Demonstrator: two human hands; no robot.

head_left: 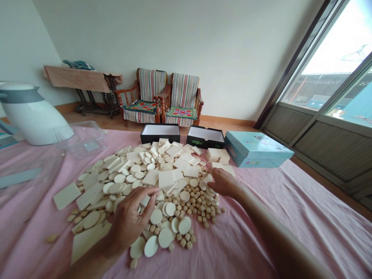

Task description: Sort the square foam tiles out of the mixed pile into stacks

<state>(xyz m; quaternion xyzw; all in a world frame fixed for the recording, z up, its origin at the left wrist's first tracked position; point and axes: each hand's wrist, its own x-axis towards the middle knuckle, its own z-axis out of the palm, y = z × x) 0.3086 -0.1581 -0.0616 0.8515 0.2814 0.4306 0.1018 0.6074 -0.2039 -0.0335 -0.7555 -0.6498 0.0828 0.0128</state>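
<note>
A wide heap of pale wooden pieces covers the middle of the pink cloth: round discs (165, 238), square tiles (166, 179) and small wooden cubes (200, 199) with rounded corners. Over the heap's near left part is my left hand (130, 213), its fingers curved and the thumb apart from the forefinger; discs show beneath, and I see nothing gripped. My right hand (222, 182) reaches to the heap's right edge, fingers spread beside a disc and the cubes. Just beyond it stand short stacks of square tiles (217, 155), with more tiles lying flat in front.
Behind the heap are two black boxes with white insides, a left one (160, 138) and a right one (205, 142), and a light blue box (258, 149). At left stand a white jug (35, 114) and a clear plastic tray (83, 139). Two chairs are against the wall.
</note>
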